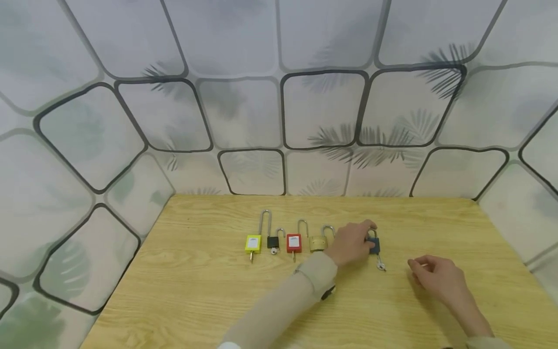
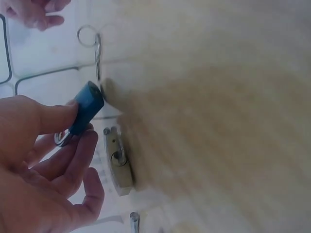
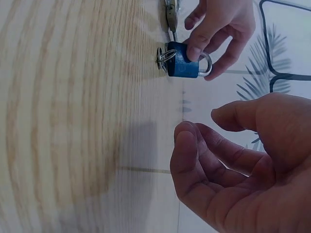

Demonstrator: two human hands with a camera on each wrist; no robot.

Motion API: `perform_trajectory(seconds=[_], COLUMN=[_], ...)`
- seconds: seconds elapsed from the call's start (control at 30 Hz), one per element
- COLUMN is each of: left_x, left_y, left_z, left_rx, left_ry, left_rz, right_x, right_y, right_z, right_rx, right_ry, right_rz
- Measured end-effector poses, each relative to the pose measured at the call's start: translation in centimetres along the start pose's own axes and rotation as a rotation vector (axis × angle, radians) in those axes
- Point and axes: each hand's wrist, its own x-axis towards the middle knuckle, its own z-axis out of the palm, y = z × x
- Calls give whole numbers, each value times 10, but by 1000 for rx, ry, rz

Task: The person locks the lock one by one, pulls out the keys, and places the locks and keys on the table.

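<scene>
My left hand [image 1: 348, 242] pinches a blue padlock [image 1: 374, 245] between thumb and fingers. Its silver shackle points away from me, toward the back wall, and keys [image 1: 381, 265] on a ring dangle from the near end of its body. In the left wrist view, the thumb presses one face of the blue padlock [image 2: 87, 108], with fingers behind it. Off to the right, my right hand [image 1: 440, 278] is over the table, its fingers loosely curled around nothing. Closest to the left forearm is a brass padlock [image 1: 317, 244] with its shackle raised.
Left of the brass padlock, in a row, lie a red padlock [image 1: 294, 243], a small black padlock [image 1: 272, 242] and a yellow padlock [image 1: 253, 243], all with shackles raised and keys inserted. Patterned fabric walls [image 1: 244, 111] border the wooden table [image 1: 196, 291] at the back and sides.
</scene>
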Motion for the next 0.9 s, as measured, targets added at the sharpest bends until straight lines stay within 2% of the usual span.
perform_trajectory(seconds=[0.43,0.7,0.9], left_x=[24,29,30], left_y=[0,0,-2], left_z=[2,2,5], left_rx=[44,49,57], left_ry=[-113,-134,-118], left_rz=[-94,-124,-131], right_x=[-2,-4,-3], right_y=[2,0,1], right_z=[0,-4,-6], right_rx=[-16,-10,-10], right_ry=[21,20,34], right_rz=[-21,-13,-10])
